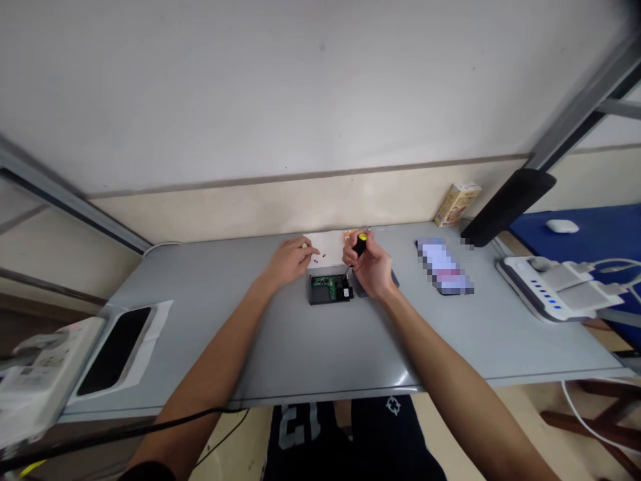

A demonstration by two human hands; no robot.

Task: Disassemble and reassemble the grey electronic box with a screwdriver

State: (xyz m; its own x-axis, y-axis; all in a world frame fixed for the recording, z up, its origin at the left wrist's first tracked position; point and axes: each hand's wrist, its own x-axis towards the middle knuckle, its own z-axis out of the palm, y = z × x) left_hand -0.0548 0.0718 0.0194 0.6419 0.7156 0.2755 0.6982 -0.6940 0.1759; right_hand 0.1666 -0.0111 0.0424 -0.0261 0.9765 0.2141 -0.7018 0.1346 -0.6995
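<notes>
A small black case with a green circuit board (329, 288) lies open on the grey table (280, 347). My right hand (370, 267) is closed around a screwdriver with a black and yellow handle (359, 244), its tip down at the board's right end. My left hand (290, 260) rests on the table just left of the case, fingers curled and pinched near a white sheet of paper (328, 244) that carries a few tiny dark screws (319, 258). What the left fingers pinch is too small to see.
A black phone on a white sheet (116, 347) and a white device (35, 381) sit at the left edge. A blurred flat object (445, 267), a small carton (457, 204), a black lamp head (508, 204) and a white power strip (548, 287) are to the right.
</notes>
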